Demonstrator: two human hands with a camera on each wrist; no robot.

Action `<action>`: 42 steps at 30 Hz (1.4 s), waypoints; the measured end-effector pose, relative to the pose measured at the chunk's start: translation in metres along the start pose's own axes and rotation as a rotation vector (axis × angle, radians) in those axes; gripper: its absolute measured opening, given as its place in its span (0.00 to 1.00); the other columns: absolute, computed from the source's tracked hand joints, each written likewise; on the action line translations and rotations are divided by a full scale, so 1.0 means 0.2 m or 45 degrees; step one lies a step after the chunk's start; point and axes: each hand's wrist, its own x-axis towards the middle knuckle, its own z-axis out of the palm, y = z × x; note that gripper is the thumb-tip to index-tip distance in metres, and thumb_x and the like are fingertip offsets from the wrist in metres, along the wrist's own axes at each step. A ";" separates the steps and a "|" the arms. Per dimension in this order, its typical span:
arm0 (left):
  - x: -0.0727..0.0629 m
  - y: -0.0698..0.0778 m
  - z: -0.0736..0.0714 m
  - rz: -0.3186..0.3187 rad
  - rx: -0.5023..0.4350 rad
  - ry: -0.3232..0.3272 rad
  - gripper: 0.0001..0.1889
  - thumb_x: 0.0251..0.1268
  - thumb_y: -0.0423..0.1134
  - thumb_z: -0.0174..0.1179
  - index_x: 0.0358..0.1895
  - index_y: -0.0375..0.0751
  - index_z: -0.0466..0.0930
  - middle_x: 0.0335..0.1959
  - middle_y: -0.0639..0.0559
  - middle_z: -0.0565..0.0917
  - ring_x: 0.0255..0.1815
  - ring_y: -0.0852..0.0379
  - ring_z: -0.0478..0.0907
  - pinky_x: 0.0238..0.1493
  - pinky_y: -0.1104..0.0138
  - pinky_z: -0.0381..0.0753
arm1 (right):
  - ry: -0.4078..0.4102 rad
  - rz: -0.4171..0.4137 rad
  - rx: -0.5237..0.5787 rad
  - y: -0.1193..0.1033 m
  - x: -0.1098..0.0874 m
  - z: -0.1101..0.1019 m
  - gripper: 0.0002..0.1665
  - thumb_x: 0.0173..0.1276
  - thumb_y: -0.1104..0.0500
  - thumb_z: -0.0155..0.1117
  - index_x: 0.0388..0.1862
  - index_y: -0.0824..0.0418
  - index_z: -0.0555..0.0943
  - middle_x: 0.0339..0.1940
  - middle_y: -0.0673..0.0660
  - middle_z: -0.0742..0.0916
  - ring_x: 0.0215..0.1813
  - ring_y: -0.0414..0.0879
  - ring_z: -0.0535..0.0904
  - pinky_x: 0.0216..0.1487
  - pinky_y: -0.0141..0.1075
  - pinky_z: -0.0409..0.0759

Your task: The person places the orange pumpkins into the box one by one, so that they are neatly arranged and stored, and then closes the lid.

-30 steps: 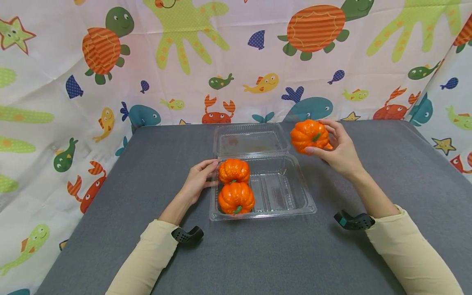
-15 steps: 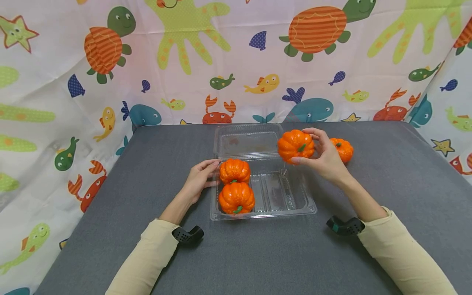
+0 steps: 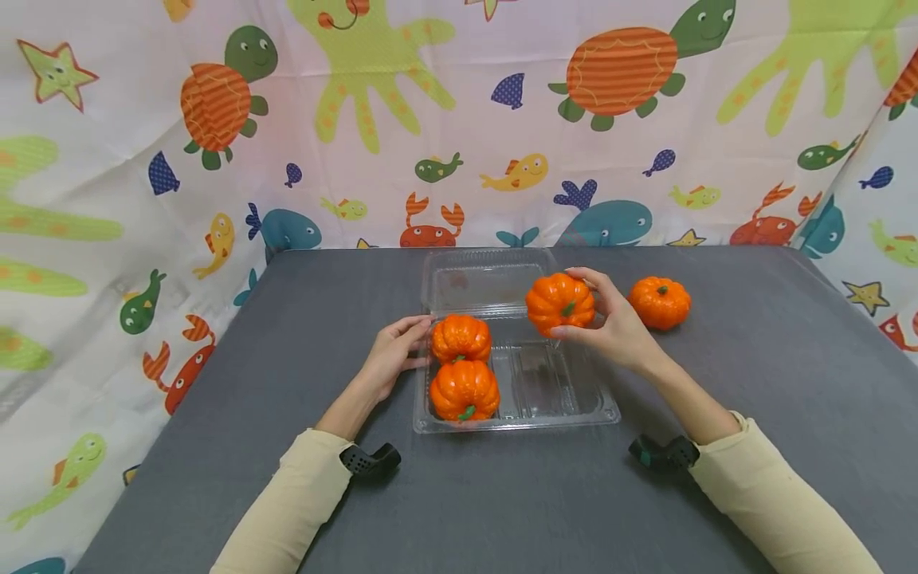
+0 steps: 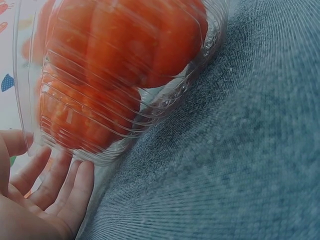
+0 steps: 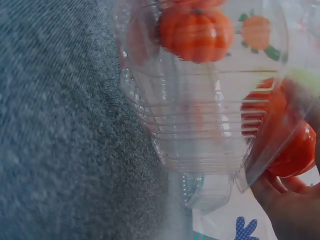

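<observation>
In the head view a clear plastic clamshell container (image 3: 512, 421) lies open on the table, its lid (image 3: 473, 275) folded back behind it. Two small orange toy pumpkins, a rear pumpkin (image 3: 461, 336) and a front pumpkin (image 3: 464, 391), sit along its left side. My left hand (image 3: 390, 351) holds the container's left edge, thumb at the rim (image 4: 30, 115) and fingertips against the ribbed wall in the left wrist view. My right hand (image 3: 613, 323) grips a third pumpkin (image 3: 559, 305) between thumb and fingers over the container's back right part.
Another orange pumpkin (image 3: 660, 303) stands on the grey table (image 3: 502, 502) to the right, just beyond my right hand. A white cloth (image 3: 402, 119) printed with sea animals hangs behind the table and along its sides.
My right hand has carried its pumpkin left and down, from beside the container to over it, uncovering the pumpkin on the right. My left hand has stayed at the container's edge.
</observation>
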 end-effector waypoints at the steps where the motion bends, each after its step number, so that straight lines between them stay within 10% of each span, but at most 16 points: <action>1: 0.00 0.00 0.00 0.001 0.002 -0.001 0.21 0.73 0.44 0.53 0.61 0.35 0.73 0.50 0.44 0.79 0.41 0.58 0.79 0.37 0.65 0.83 | -0.009 -0.010 -0.028 0.00 0.00 0.00 0.47 0.55 0.67 0.74 0.71 0.55 0.61 0.63 0.60 0.68 0.56 0.57 0.71 0.47 0.31 0.80; 12: 0.00 -0.01 0.01 -0.015 -0.006 0.010 0.19 0.73 0.44 0.53 0.61 0.37 0.74 0.53 0.43 0.77 0.43 0.56 0.78 0.38 0.64 0.83 | -0.191 -0.020 -0.160 -0.03 0.05 0.06 0.40 0.55 0.63 0.75 0.66 0.58 0.67 0.60 0.60 0.72 0.55 0.59 0.74 0.49 0.51 0.79; 24: 0.00 -0.02 0.01 0.007 -0.007 -0.010 0.21 0.73 0.45 0.53 0.61 0.35 0.73 0.54 0.41 0.77 0.43 0.56 0.79 0.39 0.63 0.83 | -0.379 -0.021 -0.219 -0.02 0.09 0.08 0.38 0.53 0.59 0.78 0.62 0.56 0.72 0.53 0.56 0.79 0.56 0.57 0.72 0.48 0.47 0.80; 42: 0.00 -0.02 0.01 -0.014 -0.011 0.013 0.19 0.73 0.44 0.53 0.60 0.37 0.74 0.52 0.43 0.78 0.41 0.56 0.79 0.36 0.64 0.83 | -0.266 -0.083 -0.410 -0.02 0.09 0.14 0.38 0.49 0.59 0.80 0.58 0.59 0.73 0.48 0.59 0.76 0.50 0.53 0.70 0.46 0.49 0.77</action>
